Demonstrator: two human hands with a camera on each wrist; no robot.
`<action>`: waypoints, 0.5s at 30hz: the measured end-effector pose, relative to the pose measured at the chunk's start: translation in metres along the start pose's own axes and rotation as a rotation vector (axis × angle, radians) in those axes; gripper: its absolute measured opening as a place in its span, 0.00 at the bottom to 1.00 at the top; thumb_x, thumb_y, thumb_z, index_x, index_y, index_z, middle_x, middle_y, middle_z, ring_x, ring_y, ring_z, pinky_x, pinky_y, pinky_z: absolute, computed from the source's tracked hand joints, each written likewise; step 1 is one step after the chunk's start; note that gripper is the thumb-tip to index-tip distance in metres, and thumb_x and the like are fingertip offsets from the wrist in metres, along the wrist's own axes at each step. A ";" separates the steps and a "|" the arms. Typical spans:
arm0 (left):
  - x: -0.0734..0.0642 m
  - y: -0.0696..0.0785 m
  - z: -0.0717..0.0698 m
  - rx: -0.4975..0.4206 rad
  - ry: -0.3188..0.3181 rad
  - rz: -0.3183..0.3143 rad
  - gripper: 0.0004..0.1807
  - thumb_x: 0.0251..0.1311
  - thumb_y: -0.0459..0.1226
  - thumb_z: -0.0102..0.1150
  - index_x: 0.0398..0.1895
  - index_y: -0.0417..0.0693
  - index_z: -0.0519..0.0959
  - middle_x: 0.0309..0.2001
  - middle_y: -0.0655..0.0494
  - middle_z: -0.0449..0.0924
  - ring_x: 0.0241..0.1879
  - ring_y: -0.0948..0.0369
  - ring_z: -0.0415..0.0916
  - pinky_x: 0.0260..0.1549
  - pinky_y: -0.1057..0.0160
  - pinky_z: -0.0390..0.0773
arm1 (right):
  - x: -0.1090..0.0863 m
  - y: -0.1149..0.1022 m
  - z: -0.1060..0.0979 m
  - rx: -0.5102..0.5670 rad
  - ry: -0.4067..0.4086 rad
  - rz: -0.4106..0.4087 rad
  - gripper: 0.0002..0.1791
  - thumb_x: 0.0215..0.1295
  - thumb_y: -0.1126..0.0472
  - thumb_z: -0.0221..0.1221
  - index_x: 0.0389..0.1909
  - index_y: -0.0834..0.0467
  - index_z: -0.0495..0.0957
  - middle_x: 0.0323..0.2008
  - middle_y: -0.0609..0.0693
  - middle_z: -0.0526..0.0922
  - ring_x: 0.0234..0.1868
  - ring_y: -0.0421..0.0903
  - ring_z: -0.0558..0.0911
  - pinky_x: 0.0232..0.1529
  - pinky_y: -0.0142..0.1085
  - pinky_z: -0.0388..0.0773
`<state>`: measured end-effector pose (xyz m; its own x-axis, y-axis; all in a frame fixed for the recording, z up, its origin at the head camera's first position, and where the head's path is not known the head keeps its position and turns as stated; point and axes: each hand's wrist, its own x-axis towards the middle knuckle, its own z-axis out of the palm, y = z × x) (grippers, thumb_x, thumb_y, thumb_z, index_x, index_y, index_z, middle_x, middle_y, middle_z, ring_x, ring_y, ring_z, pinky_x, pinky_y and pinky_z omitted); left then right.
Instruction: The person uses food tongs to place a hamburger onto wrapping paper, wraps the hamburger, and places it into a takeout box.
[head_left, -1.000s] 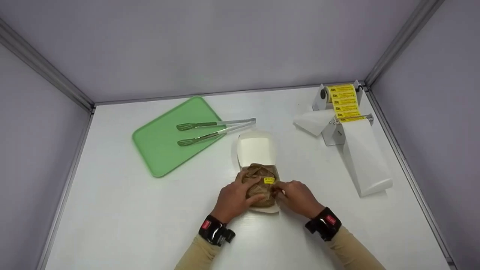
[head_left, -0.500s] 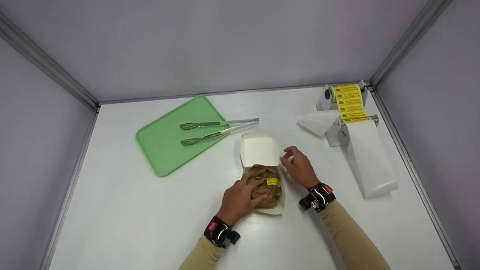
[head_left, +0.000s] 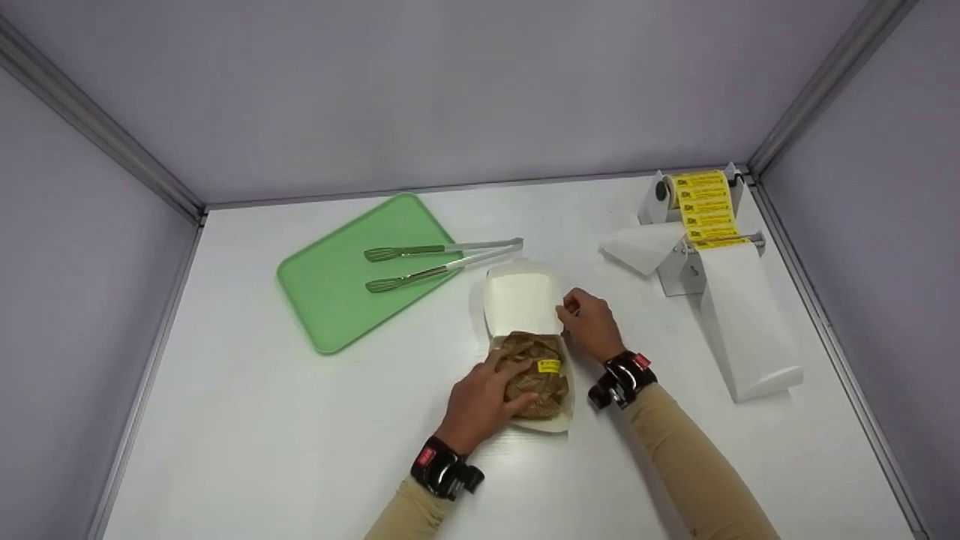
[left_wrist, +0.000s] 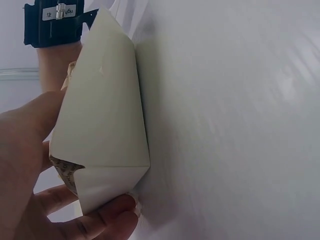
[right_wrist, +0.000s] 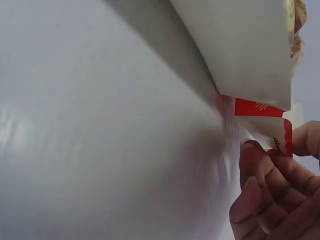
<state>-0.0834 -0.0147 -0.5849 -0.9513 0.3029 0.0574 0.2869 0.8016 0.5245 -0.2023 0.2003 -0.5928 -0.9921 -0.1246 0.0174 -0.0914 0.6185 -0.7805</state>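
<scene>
An unfolded burger box (head_left: 523, 304) lies on the table in the head view, its white lid tipped back away from me. In its base sits a burger wrapped in brown paper (head_left: 540, 390), bearing a small yellow sticker (head_left: 549, 366). My left hand (head_left: 478, 401) holds the base from the left, thumb and a finger over the wrapper; the left wrist view shows other fingers bent around a corner of the box wall (left_wrist: 100, 120). At the lid's right edge, my right hand (head_left: 592, 326) pinches a red-and-white flap (right_wrist: 267, 130) between thumb and finger.
A green tray (head_left: 330, 307) lies at the back left, with metal tongs (head_left: 480, 255) across its right edge. A dispenser (head_left: 681, 271) with a roll of yellow stickers (head_left: 706, 206) stands at the back right, its white backing strip (head_left: 750, 330) trailing forward.
My right hand has left the right side of the base and moved away from me to the lid's edge, where it now pinches the flap. The left hand stays on the box and burger.
</scene>
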 end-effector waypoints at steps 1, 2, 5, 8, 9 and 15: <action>0.000 0.000 0.000 -0.003 0.000 -0.002 0.32 0.62 0.62 0.60 0.67 0.62 0.77 0.75 0.51 0.67 0.63 0.49 0.77 0.52 0.50 0.83 | 0.000 -0.001 0.000 0.004 0.004 -0.001 0.06 0.69 0.62 0.60 0.35 0.62 0.77 0.31 0.55 0.84 0.26 0.41 0.77 0.28 0.32 0.72; 0.000 0.000 0.000 -0.006 0.000 -0.003 0.32 0.62 0.62 0.60 0.67 0.62 0.77 0.75 0.52 0.67 0.63 0.49 0.77 0.52 0.50 0.83 | -0.001 -0.002 -0.001 0.007 0.005 -0.002 0.06 0.70 0.62 0.60 0.35 0.62 0.77 0.30 0.55 0.83 0.25 0.41 0.77 0.28 0.32 0.72; 0.000 -0.001 0.000 -0.011 0.003 0.002 0.32 0.62 0.62 0.61 0.67 0.62 0.77 0.74 0.51 0.67 0.64 0.48 0.77 0.52 0.50 0.83 | -0.002 -0.007 -0.003 0.019 0.007 0.002 0.06 0.70 0.63 0.60 0.35 0.62 0.76 0.30 0.55 0.84 0.23 0.40 0.78 0.25 0.32 0.72; 0.000 -0.002 0.001 -0.016 0.010 0.009 0.32 0.61 0.62 0.61 0.67 0.62 0.77 0.74 0.51 0.68 0.64 0.48 0.77 0.52 0.50 0.83 | -0.004 -0.010 -0.005 0.010 0.012 -0.006 0.06 0.70 0.63 0.60 0.33 0.61 0.76 0.29 0.55 0.84 0.22 0.40 0.77 0.24 0.31 0.71; 0.000 -0.002 0.002 -0.016 0.012 0.011 0.32 0.61 0.62 0.60 0.67 0.62 0.77 0.73 0.51 0.68 0.63 0.48 0.77 0.52 0.50 0.83 | -0.004 -0.011 -0.005 0.004 0.017 -0.011 0.06 0.70 0.64 0.60 0.33 0.61 0.75 0.28 0.55 0.83 0.22 0.40 0.76 0.24 0.31 0.69; -0.002 -0.002 0.003 0.001 0.036 0.025 0.32 0.63 0.63 0.58 0.68 0.64 0.76 0.72 0.52 0.70 0.61 0.50 0.78 0.49 0.51 0.84 | -0.006 -0.014 -0.004 -0.016 0.059 -0.058 0.08 0.69 0.66 0.59 0.29 0.61 0.72 0.24 0.54 0.79 0.23 0.43 0.72 0.26 0.32 0.64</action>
<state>-0.0814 -0.0159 -0.5888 -0.9473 0.3039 0.1012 0.3106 0.7946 0.5217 -0.1951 0.1957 -0.5792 -0.9884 -0.1150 0.0989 -0.1493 0.6243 -0.7668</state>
